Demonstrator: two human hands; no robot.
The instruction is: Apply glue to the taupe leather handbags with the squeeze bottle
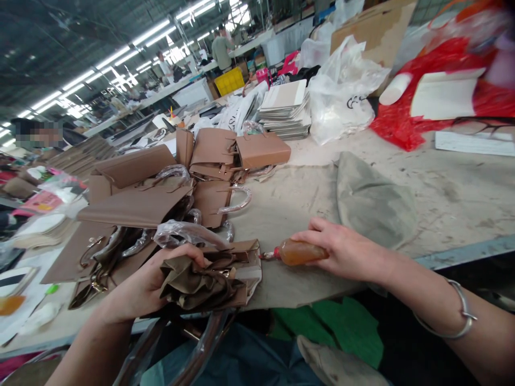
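My left hand (140, 287) is closed round a small tan handbag (217, 276) at the table's near edge, fingers bunching its crumpled lining. The bag's handles, wrapped in clear plastic, hang off below it. My right hand (341, 249) grips a small squeeze bottle of amber glue (295, 252), lying on its side. The bottle's red nozzle touches the bag's right edge. A metal bangle sits on my right wrist.
Several more tan handbags (140, 203) lie piled at the left and middle of the grey worktable (442, 198). A grey cloth (370, 201), a stack of white sheets (285, 110), plastic bags (346, 91) and red wrapping (402, 123) lie behind. Other people stand far back.
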